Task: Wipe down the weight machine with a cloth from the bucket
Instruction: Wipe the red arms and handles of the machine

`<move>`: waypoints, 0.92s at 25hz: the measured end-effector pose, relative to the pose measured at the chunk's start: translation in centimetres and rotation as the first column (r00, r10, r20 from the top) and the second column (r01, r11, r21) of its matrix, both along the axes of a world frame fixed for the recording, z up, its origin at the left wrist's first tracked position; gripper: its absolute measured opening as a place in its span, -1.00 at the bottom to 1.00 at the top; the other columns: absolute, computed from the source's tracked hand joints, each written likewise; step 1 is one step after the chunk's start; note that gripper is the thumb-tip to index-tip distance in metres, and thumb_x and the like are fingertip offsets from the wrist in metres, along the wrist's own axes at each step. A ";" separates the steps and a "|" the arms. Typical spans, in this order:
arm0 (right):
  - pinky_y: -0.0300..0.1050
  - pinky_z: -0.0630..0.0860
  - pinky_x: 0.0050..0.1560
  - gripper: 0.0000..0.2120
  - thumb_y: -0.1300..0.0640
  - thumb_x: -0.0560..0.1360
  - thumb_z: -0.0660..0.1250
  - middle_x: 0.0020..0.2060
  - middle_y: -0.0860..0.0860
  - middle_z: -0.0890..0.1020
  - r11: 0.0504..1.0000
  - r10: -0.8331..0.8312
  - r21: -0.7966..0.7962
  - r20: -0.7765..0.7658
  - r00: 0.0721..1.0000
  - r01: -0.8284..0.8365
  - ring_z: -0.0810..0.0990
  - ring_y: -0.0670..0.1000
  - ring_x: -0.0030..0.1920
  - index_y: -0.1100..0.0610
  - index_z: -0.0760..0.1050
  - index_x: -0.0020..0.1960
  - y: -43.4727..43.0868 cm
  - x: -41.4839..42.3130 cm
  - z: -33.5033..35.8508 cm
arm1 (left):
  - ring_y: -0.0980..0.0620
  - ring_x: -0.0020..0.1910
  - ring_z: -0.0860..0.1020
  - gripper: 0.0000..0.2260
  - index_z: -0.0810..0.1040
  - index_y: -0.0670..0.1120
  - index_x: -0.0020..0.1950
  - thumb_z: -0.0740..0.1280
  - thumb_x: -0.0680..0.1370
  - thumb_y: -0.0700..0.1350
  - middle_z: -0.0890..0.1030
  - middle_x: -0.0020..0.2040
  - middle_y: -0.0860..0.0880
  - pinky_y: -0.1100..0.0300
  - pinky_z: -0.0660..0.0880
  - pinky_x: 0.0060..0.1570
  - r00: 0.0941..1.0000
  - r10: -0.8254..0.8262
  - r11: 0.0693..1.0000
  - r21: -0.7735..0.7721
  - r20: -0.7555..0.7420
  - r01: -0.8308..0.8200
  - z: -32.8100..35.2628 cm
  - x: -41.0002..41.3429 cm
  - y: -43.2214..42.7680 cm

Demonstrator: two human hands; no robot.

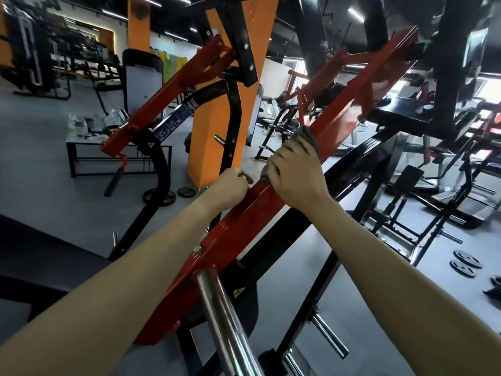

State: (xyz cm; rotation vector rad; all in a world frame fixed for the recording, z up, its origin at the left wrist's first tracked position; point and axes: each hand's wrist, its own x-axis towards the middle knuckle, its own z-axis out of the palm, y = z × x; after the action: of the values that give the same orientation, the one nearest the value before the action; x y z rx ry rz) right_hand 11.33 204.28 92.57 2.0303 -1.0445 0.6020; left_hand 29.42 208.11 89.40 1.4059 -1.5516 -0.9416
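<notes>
Gripping the grey cloth [305, 139] against the red beam [349, 112], the right hand [295, 177] curled its fingers over it. The beam's long axis ran away up-right, the likely wiping path. The left hand [230, 187] clutched the beam's left edge, just beside the right.

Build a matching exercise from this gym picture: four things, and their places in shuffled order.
Things: 1 cloth; 2 left hand; 3 chrome bar; 4 weight plates.
Places: A floor, far right; B under the right hand on the red arm; C curled on the red arm's edge; D jutting out, near foreground.
Pairs: 1-B; 2-C; 3-D; 4-A.
</notes>
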 end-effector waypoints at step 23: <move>0.01 0.03 0.60 -0.65 0.03 0.73 0.15 0.52 0.09 0.41 0.972 0.234 -0.057 0.282 0.931 -0.227 0.21 0.09 0.59 0.09 0.49 0.45 0.5 -1.7 -5.6 | 0.01 -0.42 0.40 -0.77 0.56 -0.23 0.09 0.11 0.68 -0.22 0.46 -0.29 -0.14 0.12 0.33 -0.36 0.992 -0.080 0.994 -0.063 0.100 0.087 -0.4 -0.1 0.9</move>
State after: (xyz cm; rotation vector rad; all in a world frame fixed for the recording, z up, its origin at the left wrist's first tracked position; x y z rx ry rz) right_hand 9.66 204.77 86.96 2.1026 -0.9598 1.0537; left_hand 29.29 209.00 89.03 1.3664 -1.7106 -0.8734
